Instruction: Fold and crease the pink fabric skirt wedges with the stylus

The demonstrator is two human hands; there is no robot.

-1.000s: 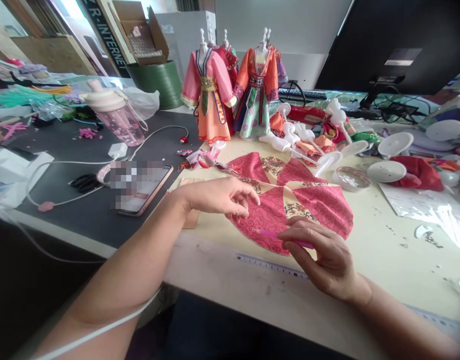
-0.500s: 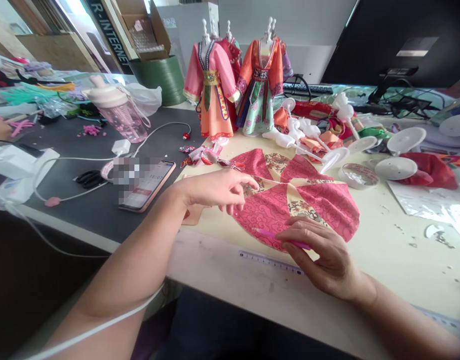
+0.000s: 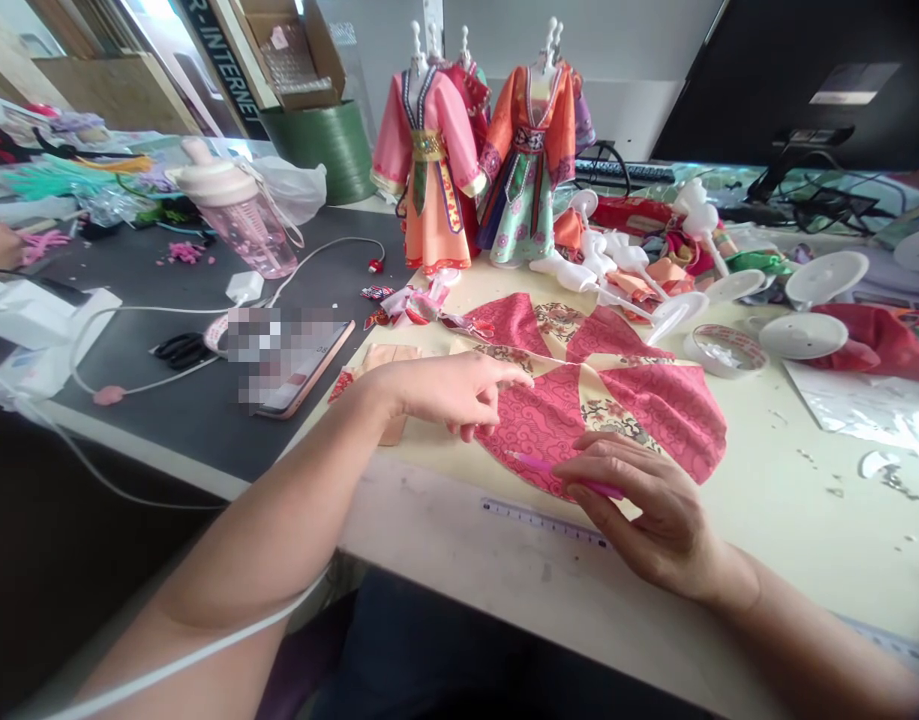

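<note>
A round piece of pink patterned fabric (image 3: 538, 410) with cream floral wedges lies spread on the cream tabletop. My left hand (image 3: 463, 392) hovers at its left side, index finger stretched over the cloth and the other fingers loosely curled. Nothing shows in that hand; whether the fingertip touches the fabric I cannot tell. Over the fabric's near edge, my right hand (image 3: 646, 510) pinches a slim pink pen (image 3: 532, 462), its pale tip pointing left. A clear ruler strip (image 3: 545, 522) lies just in front of the cloth.
Dressed doll forms (image 3: 429, 150) stand behind the fabric. White doll bodies and stands (image 3: 826, 278) pile up at back right, near a tape roll (image 3: 725, 350). To the left are a phone (image 3: 309, 365), a bottle (image 3: 238, 215) and cables. A white cord (image 3: 204, 650) crosses my left forearm.
My left hand has shifted slightly right, its index finger reaching farther over the cloth. The view has moved a little. My right hand keeps its hold on the pen.
</note>
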